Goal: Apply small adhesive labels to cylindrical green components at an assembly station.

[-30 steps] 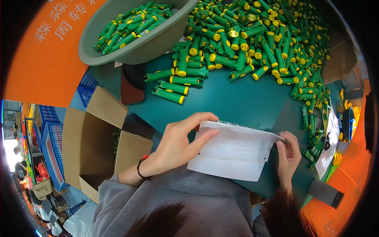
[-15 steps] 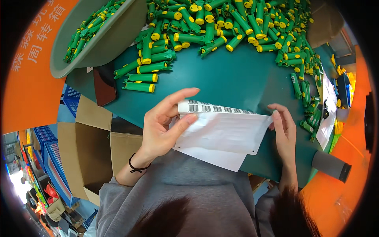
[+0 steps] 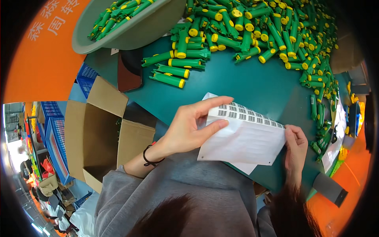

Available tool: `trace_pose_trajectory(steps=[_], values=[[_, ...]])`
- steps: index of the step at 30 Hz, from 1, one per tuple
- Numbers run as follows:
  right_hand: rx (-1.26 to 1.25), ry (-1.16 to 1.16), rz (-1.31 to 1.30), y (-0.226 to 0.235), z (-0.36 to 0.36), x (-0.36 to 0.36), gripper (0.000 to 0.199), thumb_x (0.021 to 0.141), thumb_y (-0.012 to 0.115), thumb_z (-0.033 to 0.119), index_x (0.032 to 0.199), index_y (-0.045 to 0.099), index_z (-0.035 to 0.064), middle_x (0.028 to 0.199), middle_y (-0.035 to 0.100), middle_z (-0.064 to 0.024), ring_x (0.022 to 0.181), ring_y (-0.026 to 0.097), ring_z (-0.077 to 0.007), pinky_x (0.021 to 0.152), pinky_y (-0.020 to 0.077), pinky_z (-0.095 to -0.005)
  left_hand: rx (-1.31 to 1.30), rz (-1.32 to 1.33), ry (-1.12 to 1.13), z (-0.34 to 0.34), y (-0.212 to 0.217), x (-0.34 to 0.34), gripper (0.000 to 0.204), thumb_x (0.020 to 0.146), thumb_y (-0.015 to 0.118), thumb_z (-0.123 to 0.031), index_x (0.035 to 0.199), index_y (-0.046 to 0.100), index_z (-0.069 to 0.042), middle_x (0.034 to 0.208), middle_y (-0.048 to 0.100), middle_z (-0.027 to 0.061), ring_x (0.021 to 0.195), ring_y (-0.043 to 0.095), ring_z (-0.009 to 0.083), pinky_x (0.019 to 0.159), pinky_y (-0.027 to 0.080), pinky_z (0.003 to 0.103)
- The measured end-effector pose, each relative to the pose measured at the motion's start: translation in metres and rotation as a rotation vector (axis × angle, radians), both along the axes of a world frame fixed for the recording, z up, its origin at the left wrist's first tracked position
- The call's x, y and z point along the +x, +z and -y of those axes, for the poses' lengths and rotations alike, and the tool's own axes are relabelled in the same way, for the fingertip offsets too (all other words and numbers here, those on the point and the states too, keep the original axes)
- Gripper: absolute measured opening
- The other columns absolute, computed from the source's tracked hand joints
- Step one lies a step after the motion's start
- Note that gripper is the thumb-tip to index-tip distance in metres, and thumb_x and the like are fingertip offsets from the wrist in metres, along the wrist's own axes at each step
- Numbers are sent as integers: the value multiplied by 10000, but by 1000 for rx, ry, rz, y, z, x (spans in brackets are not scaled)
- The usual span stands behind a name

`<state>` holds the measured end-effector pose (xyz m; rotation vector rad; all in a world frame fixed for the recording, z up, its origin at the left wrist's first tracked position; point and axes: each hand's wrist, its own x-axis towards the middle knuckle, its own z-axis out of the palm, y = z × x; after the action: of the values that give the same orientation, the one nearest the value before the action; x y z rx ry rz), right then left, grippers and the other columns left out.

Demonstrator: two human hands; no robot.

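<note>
A white label sheet with rows of small barcode stickers along its upper edge is held in front of me, bent over near that edge. My left hand pinches its left end between thumb and fingers. At the right end, my right hand closes finger and thumb on the sheet's corner. Another layer of white paper shows below and behind it. Beyond the sheet, several green plastic tubes with yellow end caps lie side by side on the green table.
A grey-green tub of green tubes stands at the back left, near a dark brown flat object. Many tubes are heaped across the back. An open cardboard box sits left of the table, and a grey cylinder lies at the right.
The view has shifted, so the surroundings sit further right. The sheet's barcode edge now turns more toward me, showing more sticker rows. My right fingers have closed on its right end.
</note>
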<state>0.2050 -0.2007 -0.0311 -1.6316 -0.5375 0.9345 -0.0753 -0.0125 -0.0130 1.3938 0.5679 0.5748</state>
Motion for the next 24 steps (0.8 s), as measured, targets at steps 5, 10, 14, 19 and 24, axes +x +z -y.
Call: trace_pose_trajectory(steps=[5, 10, 14, 19, 24], values=[[72, 21, 76, 12, -1, -8, 268, 929, 711, 16, 1192, 675, -17, 1028, 707, -42, 866, 632, -77, 784, 482, -203, 103, -172, 35, -1, -1, 6, 433, 910, 738, -29, 1332, 645, -2, 1262, 699, 81, 1036, 645, 76, 821, 528, 217], [9, 56, -46, 12, -10, -12, 322, 924, 684, -30, 1244, 652, -54, 1072, 728, -100, 924, 682, -108, 824, 534, -226, 94, -184, 79, 5, -2, 10, 424, 888, 753, -13, 1304, 674, -17, 1198, 730, 71, 933, 674, 62, 734, 534, 205], [-6, 36, 77, 20, -4, -15, 335, 870, 723, -79, 1200, 672, -60, 1021, 736, -112, 836, 688, -106, 747, 545, -214, 79, -265, 20, -2, 1, 8, 372, 890, 741, 5, 1259, 699, -5, 1131, 745, 75, 907, 681, 72, 772, 548, 210], [39, 67, 104, 20, -5, -18, 297, 830, 743, -108, 1117, 685, -61, 977, 739, -109, 824, 691, -103, 733, 546, -212, -116, -236, -4, -14, 4, 11, 325, 922, 716, 1, 1245, 697, 21, 1061, 738, 70, 891, 674, 82, 786, 552, 219], [104, -30, 274, 20, -10, -24, 226, 815, 773, -91, 1024, 707, -34, 936, 740, -73, 815, 690, -89, 730, 547, -201, 212, -252, 17, -12, -10, 11, 405, 875, 776, -6, 1269, 686, 21, 1019, 739, 60, 954, 671, 86, 799, 547, 222]])
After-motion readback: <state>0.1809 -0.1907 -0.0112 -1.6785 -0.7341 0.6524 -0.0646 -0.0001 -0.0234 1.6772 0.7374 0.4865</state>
